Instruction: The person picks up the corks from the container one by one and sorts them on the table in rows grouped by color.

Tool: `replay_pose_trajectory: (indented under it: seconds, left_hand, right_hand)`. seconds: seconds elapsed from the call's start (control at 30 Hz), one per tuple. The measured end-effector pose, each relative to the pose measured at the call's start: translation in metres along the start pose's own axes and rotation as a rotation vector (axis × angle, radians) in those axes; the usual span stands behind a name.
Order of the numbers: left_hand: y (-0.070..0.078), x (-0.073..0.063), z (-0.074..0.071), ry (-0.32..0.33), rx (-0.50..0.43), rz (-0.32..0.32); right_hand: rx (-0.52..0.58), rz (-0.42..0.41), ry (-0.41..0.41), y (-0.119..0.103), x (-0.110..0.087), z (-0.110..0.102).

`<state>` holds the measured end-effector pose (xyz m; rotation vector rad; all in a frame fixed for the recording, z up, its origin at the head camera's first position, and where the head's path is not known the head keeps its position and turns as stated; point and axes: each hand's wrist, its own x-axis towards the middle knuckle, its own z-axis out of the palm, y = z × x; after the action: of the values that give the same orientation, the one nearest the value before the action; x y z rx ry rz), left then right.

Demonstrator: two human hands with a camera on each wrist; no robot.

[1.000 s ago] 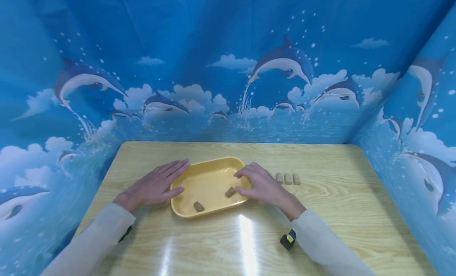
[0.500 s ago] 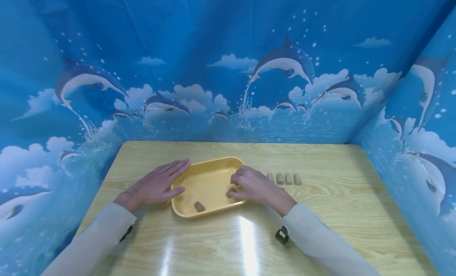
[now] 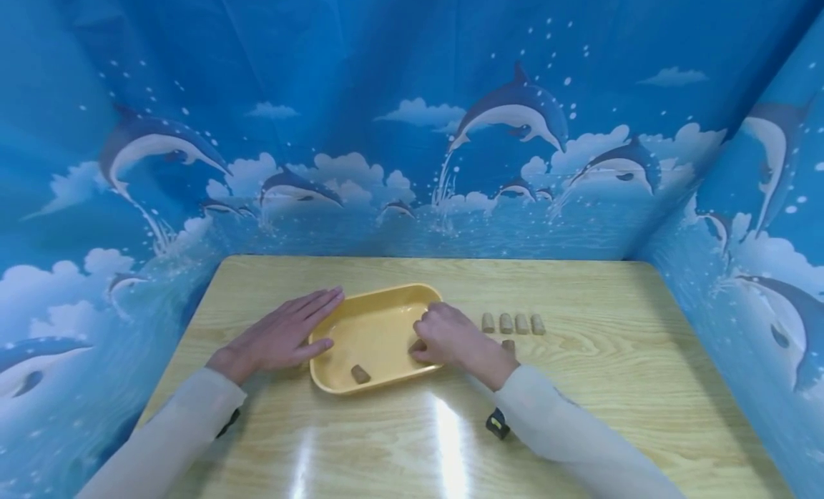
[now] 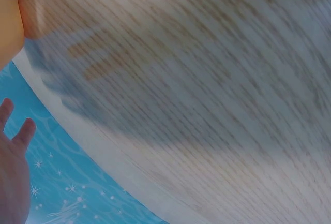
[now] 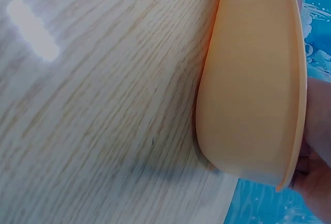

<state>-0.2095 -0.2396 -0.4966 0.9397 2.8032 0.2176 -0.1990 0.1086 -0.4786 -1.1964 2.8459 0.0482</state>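
Note:
A shallow yellow tray (image 3: pixel 376 332) lies on the table. My left hand (image 3: pixel 286 332) rests on its left end with straight fingers, the thumb reaching over the rim. Inside the tray's right end, my right hand (image 3: pixel 445 336) has curled fingers and pinches a small brown block (image 3: pixel 415 349), mostly covered by the thumb and fingers. A second brown block (image 3: pixel 360 374) lies near the tray's front left. The right wrist view shows the tray's outer wall (image 5: pixel 248 89), which hides most of the fingers there.
Several similar brown blocks stand in a row, one end block (image 3: pixel 537 324) farthest right, on the wood-grain table (image 3: pixel 599 342). Another block (image 3: pixel 508 347) shows partly behind the right wrist. A blue dolphin-print curtain (image 3: pixel 412 127) surrounds the table's back and sides.
My right hand has moved left into the tray, its thumb and fingers closing on the brown block there. More of the row and the block behind the wrist now show. The left hand stays put.

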Motion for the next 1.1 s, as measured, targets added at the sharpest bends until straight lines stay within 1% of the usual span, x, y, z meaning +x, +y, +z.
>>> replay_pose_trajectory:
  seconds: [0.2, 0.43, 0.5, 0.6, 0.7, 0.83, 0.9, 1.0, 1.1]
  left_hand:
    - [0.000, 0.000, 0.001, 0.000, -0.004, 0.001]
    - [0.001, 0.000, 0.001, 0.009, 0.001, 0.010]
    - [0.000, 0.000, 0.001, 0.005, 0.005, 0.006]
    - [0.000, 0.000, 0.001, -0.002, 0.006, -0.001]
    - [-0.001, 0.000, 0.000, -0.007, 0.004, -0.003]
    - [-0.002, 0.000, 0.001, -0.003, 0.006, 0.005]
    - [-0.002, 0.000, 0.002, -0.001, 0.006, 0.006]
    - [-0.003, 0.001, 0.002, 0.005, 0.010, 0.008]
    - [-0.003, 0.001, 0.002, 0.009, 0.011, 0.011]
  right_hand:
    - [0.013, -0.002, 0.000, -0.002, 0.002, 0.003]
    - [0.108, -0.002, 0.007, -0.001, 0.002, 0.007]
    - [0.119, -0.010, 0.020, -0.001, 0.002, 0.008]
    - [0.147, -0.033, 0.061, 0.000, 0.002, 0.007]
    - [0.223, -0.039, 0.094, 0.002, 0.000, 0.004]
    - [0.346, 0.000, 0.109, 0.006, -0.006, 0.001]
    - [0.387, 0.022, 0.120, 0.010, -0.011, -0.002]
    - [0.423, 0.060, 0.140, 0.017, -0.020, -0.006]
    - [0.431, 0.096, 0.168, 0.025, -0.032, -0.010]
